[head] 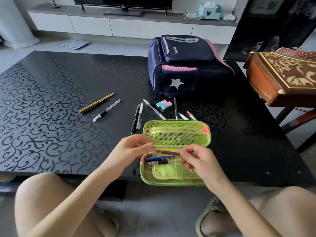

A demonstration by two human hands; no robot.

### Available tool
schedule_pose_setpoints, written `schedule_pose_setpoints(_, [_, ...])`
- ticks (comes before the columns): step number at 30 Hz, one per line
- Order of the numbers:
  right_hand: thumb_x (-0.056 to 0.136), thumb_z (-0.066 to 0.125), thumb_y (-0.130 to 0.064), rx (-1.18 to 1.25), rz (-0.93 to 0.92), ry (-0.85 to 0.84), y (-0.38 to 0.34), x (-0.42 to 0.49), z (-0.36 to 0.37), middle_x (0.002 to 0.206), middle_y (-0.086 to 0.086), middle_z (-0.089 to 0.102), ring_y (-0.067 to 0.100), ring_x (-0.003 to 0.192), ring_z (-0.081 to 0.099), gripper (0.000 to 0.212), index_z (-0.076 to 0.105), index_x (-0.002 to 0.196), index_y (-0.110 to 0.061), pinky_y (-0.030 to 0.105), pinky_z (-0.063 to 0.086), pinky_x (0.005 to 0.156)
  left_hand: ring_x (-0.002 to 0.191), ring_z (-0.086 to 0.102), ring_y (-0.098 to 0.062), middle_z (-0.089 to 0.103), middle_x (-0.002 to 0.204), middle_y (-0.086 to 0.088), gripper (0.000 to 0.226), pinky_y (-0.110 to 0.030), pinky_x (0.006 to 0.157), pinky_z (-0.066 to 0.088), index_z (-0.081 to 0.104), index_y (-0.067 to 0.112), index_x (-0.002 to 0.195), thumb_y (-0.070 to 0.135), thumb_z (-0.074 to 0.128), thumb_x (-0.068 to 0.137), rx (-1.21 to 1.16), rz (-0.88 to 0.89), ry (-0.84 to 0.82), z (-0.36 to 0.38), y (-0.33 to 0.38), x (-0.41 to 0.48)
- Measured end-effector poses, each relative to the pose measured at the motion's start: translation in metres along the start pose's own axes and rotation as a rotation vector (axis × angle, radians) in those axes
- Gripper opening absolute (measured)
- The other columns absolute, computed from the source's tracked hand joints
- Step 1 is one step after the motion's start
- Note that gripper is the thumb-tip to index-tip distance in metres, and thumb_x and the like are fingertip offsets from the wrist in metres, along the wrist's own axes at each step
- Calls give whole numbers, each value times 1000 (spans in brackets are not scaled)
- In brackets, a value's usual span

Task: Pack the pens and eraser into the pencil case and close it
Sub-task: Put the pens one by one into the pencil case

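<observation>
A green pencil case [177, 181] lies open at the table's near edge, its mesh lid flat behind it. A blue pen [159, 158] and a clear black pen [156, 163] lie inside. Over the case I hold a red pen [168, 152] level: my left hand [131, 149] pinches its left end, my right hand [198, 159] its right end. Behind the case lie a pink-and-blue eraser [164, 104] and several loose pens [154, 109]. Further left lie a yellow pencil [96, 102] and a clear pen [106, 110].
A navy backpack [184, 65] with a star stands behind the eraser on the black patterned table [51, 100]. A carved wooden instrument [282, 74] overhangs the table's right side. My knees are below the near edge.
</observation>
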State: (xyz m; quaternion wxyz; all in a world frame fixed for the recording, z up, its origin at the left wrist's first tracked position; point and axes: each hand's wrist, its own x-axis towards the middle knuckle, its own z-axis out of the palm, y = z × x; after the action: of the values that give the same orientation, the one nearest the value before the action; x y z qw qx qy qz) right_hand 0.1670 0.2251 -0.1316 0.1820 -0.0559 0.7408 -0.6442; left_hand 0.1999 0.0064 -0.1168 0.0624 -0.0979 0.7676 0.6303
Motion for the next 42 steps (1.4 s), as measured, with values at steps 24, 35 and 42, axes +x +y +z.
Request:
schedule_pose_setpoints(24, [87,61,-11,-730,-316,308,65,12,-45,79,-5,65,12,72,59,7,67,86,-15,28,49,62,67,53,-16,53,65,6,12,-26,52,48,62,18,57,16,63,69,1074,608,-131,19,-37,-1])
schedule_pose_setpoints(35, [84,62,-8,-733,-333,351,72,15,-42,81,-10,63,8,69,58,11,67,81,-18,22,46,58,42,49,-14,49,50,7,21,-15,36,36,52,21,44,18,71,50,1311,653,-241,24,-32,1])
schedule_pose_setpoints(42, [84,62,-6,-738,-352,354,71,15,-41,79,-11,61,7,68,56,12,67,83,-17,18,43,57,45,49,-14,50,52,6,26,-15,34,37,55,21,45,15,76,30,1513,684,-345,42,-37,6])
